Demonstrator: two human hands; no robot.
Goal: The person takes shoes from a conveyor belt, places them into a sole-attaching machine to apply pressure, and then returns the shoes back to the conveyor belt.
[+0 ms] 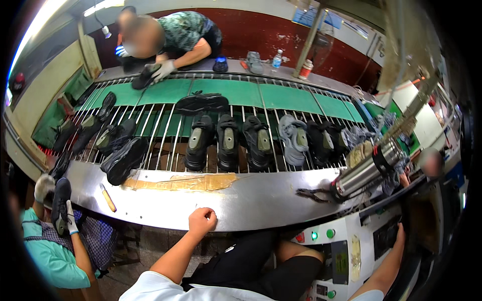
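Observation:
My left hand (202, 220) is curled into a loose fist at the front edge of the metal ledge (261, 200). Nothing shows in its fingers. At the far right, my right hand (400, 235) reaches beside a dark recess (384, 236) in a white machine; its fingers are mostly hidden. Beyond the ledge, black shoes (228, 143) and a grey shoe (293, 140) stand in a row on a rack of metal rods, several with shoe lasts inside. Another black shoe (202, 103) lies sideways behind them. A black shoe (124, 160) overhangs the ledge at left.
A yellow-handled tool (107, 197), dark pliers (314, 194) and a steel thermos (366, 168) lie or stand on the ledge. The white control panel (346, 251) is at my right knee. Across the rack, a gloved co-worker handles a shoe (146, 76); another at left holds one (61, 204).

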